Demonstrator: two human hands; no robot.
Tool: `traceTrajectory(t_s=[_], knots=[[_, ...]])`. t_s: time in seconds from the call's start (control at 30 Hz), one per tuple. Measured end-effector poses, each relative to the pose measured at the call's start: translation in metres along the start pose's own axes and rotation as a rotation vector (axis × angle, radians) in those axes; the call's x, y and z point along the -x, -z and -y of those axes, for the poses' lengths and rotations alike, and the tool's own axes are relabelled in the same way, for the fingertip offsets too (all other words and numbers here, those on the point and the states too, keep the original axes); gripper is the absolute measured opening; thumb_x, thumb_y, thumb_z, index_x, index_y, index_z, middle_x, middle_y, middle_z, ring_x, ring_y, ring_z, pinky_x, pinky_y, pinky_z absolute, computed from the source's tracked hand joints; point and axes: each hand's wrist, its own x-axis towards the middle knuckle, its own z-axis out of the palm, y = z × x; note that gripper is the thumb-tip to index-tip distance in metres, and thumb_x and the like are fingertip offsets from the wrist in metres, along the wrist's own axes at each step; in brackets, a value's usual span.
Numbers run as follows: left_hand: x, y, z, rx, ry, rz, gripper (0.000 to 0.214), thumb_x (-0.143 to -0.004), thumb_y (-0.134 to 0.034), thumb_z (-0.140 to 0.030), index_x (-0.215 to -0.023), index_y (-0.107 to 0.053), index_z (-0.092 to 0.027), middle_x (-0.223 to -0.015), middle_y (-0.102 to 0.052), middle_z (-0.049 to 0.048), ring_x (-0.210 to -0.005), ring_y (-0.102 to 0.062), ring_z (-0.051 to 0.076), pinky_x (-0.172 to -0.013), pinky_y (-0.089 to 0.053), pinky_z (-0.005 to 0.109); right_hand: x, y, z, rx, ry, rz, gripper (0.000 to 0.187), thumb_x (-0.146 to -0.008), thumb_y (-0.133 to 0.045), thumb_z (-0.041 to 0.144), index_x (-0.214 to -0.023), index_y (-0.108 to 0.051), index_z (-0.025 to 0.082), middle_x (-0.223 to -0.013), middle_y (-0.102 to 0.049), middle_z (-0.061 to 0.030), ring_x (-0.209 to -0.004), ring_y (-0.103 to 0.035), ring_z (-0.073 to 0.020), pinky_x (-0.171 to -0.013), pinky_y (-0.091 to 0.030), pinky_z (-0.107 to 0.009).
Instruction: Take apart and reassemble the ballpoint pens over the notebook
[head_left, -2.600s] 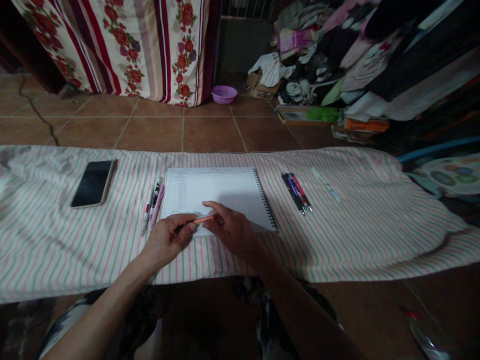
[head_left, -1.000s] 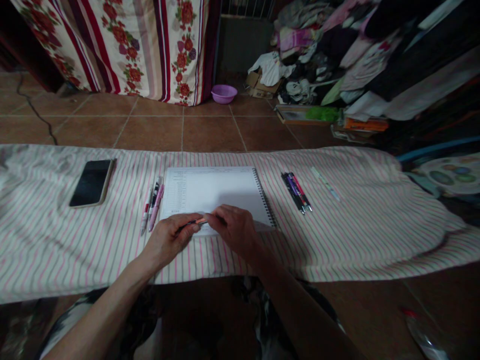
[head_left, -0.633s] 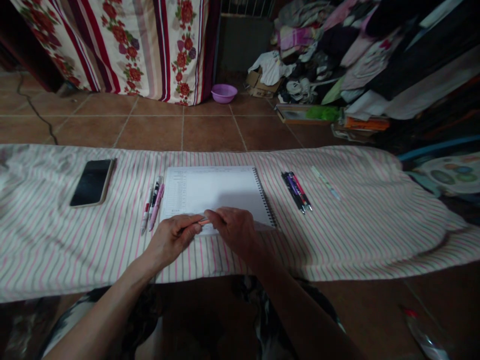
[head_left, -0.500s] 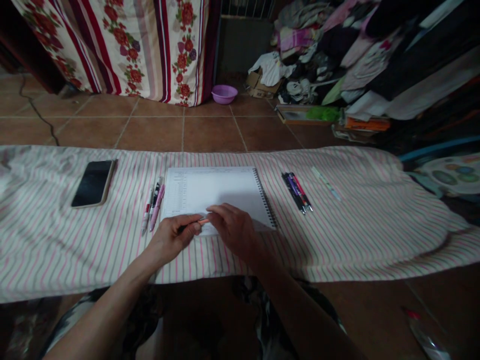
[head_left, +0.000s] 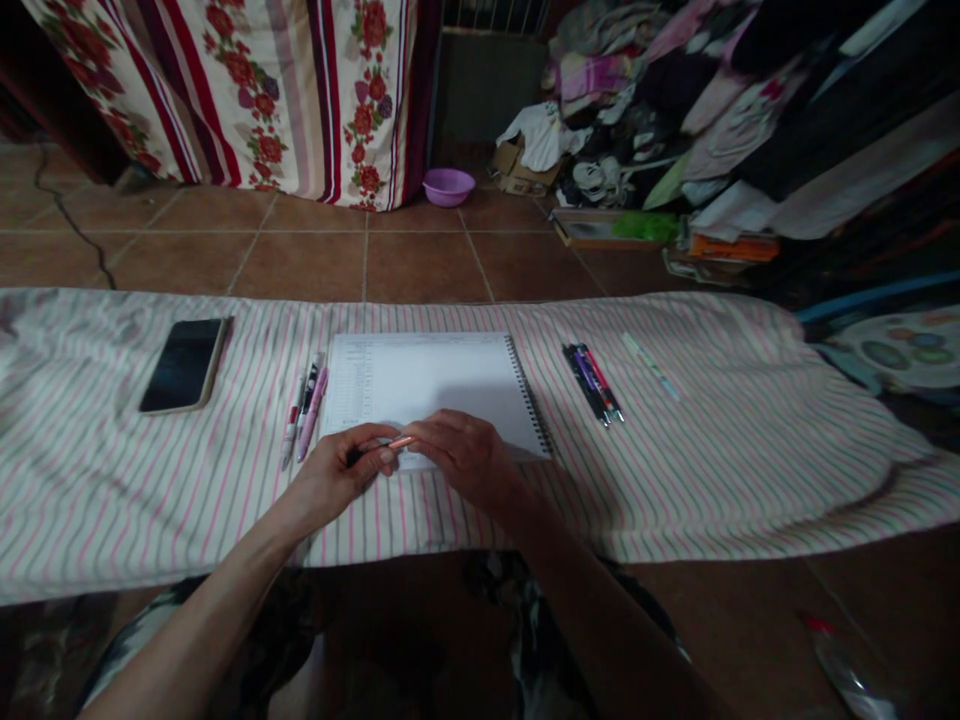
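Observation:
Above the near edge of a white spiral notebook, both hands meet on one slim pen with an orange-pink barrel. My left hand pinches its left end between thumb and fingers. Curled over the right end, the fingers of my right hand are closed on it. Much of the pen is hidden by the fingers. Left of the notebook lie several pens, one of them pink. On its right side, along the spiral binding, is a bundle of dark, purple and red pens.
A phone rests on the striped cloth at the left. One pale pen lies apart at the right. Beyond the cloth, a purple basin stands on the tiled floor, near a floral curtain and piled clothes.
My right hand has lowered slightly and its fingers have closed on the pen's right end. More of the pen's barrel shows between the hands. The left hand has shifted slightly left.

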Motion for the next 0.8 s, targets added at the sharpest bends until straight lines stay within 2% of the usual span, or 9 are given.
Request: traceTrajectory(t_s=[0.2,0.33,0.47,0.63,0.8], knots=[[0.0012,0.0017,0.0012,-0.089,-0.026,-0.002,0.030,-0.081,-0.050,-0.036,-0.099,-0.061,-0.015,-0.070,-0.063,0.0015,-0.062,-0.053,0.012,-0.058,-0.042,0.024,-0.0003,0.0051,0.0033,0.054,-0.060,0.090,0.027,-0.089,-0.042,0.034,-0.091,-0.064,0.018,-0.074,-0.064,-0.0034,-0.069,-0.057,-0.0125,-0.065,-0.040,-0.023],[0.0018,0.0019,-0.0021,-0.195,-0.078,-0.035,0.028,-0.081,-0.050,-0.036,-0.097,-0.062,-0.017,-0.078,-0.066,0.0019,-0.071,-0.058,0.015,-0.065,-0.044,0.025,-0.0006,0.0046,0.0040,0.046,-0.112,0.084,0.028,-0.088,-0.043,0.037,-0.083,-0.063,0.018,-0.072,-0.064,-0.0022,-0.067,-0.056,-0.0116,-0.063,-0.037,-0.023],[0.0022,0.0005,-0.0046,-0.251,-0.137,-0.041,0.026,-0.082,-0.048,-0.035,-0.096,-0.063,-0.019,-0.078,-0.067,0.0003,-0.070,-0.060,0.014,-0.066,-0.045,0.024,-0.0024,0.0044,0.0055,0.032,-0.154,0.086,0.030,-0.088,-0.042,0.038,-0.078,-0.061,0.016,-0.071,-0.064,-0.0023,-0.065,-0.057,-0.0115,-0.061,-0.035,-0.023],[0.0014,-0.0005,-0.0020,-0.322,-0.209,-0.043,0.028,-0.083,-0.047,-0.034,-0.100,-0.064,-0.021,-0.089,-0.069,0.0019,-0.079,-0.063,0.016,-0.070,-0.047,0.025,-0.0040,0.0051,0.0083,0.082,-0.237,0.167,0.034,-0.089,-0.040,0.038,-0.073,-0.059,0.016,-0.066,-0.063,-0.0020,-0.063,-0.057,-0.0118,-0.058,-0.031,-0.024],[0.0014,-0.0009,0.0039,-0.330,-0.249,-0.049,0.030,-0.083,-0.048,-0.032,-0.106,-0.062,-0.020,-0.098,-0.069,0.0043,-0.089,-0.063,0.018,-0.078,-0.047,0.027,-0.0042,0.0022,0.0083,0.152,-0.298,0.188,0.044,-0.089,-0.035,0.043,-0.065,-0.059,0.016,-0.059,-0.062,-0.0021,-0.056,-0.055,-0.0114,-0.054,-0.027,-0.025]])
